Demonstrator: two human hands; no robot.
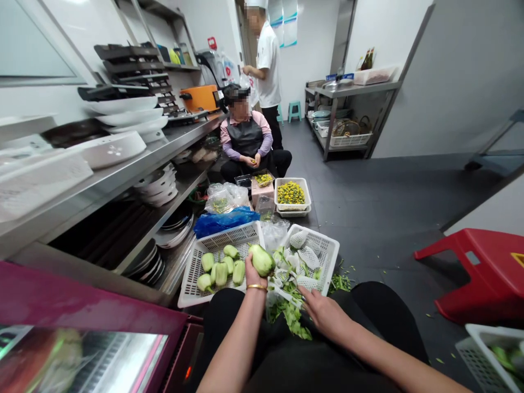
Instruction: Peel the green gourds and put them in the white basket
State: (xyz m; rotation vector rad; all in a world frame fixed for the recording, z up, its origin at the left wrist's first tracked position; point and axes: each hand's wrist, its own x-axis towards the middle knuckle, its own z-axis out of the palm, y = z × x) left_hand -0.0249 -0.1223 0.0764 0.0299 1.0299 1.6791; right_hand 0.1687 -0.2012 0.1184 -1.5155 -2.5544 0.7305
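Note:
My left hand (256, 275) is wrapped round a pale green gourd (262, 260), raised above the edges of two white baskets. To its right, my right hand (321, 308) is closed on a slim tool, apparently a peeler (295, 280), mostly hidden by my fingers and the peelings. Green peelings (292, 316) lie heaped below, between my knees. Several similar gourds (221, 274) sit in the left white basket (192, 292). The right white basket (332, 252) holds white foam nets (309, 256) and some green scraps.
A co-worker (248, 134) squats ahead, near a basket of yellow-green buds (290, 192); another person (268, 65) stands behind. A steel shelf (135, 164) with dishes runs along the left. A red stool (478, 267) and another basket (477, 349) are at right. Scraps dot the floor.

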